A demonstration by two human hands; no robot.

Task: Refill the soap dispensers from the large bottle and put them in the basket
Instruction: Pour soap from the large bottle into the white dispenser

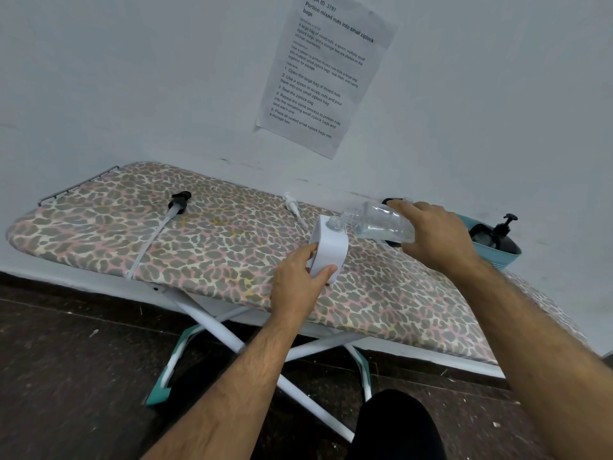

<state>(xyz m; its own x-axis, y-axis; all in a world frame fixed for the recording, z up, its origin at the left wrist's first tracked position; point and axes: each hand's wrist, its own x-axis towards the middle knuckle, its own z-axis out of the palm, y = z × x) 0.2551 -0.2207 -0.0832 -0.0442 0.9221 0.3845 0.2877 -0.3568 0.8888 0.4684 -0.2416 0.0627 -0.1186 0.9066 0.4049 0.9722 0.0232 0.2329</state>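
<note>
Soap dispenser [326, 250], white and without its pump, stands on the ironing board [205, 240]; my left hand [298, 287] grips its lower part with fingers and thumb curled around it. My right hand [438, 234] holds the large clear bottle [378, 220] tilted, its open mouth just beside the dispenser's neck. A black pump [175, 204] and a white pump [292, 202] lie on the board, well apart. At the right end is the blue basket [501, 255] with a black dispenser [497, 234] inside.

Leopard-print ironing board [212, 247]; printed sheet [323, 74] on wall
</note>
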